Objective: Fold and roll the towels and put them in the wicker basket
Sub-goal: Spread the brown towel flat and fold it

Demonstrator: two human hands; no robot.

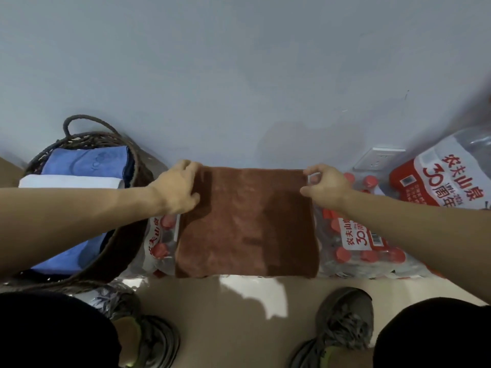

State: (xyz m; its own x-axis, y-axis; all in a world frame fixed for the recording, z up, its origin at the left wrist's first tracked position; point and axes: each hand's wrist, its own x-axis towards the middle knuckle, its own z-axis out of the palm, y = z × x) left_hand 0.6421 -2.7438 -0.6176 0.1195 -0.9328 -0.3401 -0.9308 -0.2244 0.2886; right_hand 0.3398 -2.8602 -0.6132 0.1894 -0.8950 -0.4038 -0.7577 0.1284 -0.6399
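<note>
A brown towel (247, 224) lies spread flat on top of shrink-wrapped packs of water bottles, in the middle of the view. My left hand (178, 188) grips its far left corner. My right hand (325, 188) pinches its far right corner between thumb and fingers. To the left stands the dark wicker basket (125, 243) with a rope handle. Inside it lie a blue towel (85, 160) and a white rolled towel (69, 181), with more blue cloth lower down under my left forearm.
Packs of red-capped water bottles (364, 251) sit under and right of the towel, a larger labelled pack (441, 179) at far right. A grey wall (239, 75) with a socket (377, 158) rises behind. My shoes (342, 325) stand on beige floor below.
</note>
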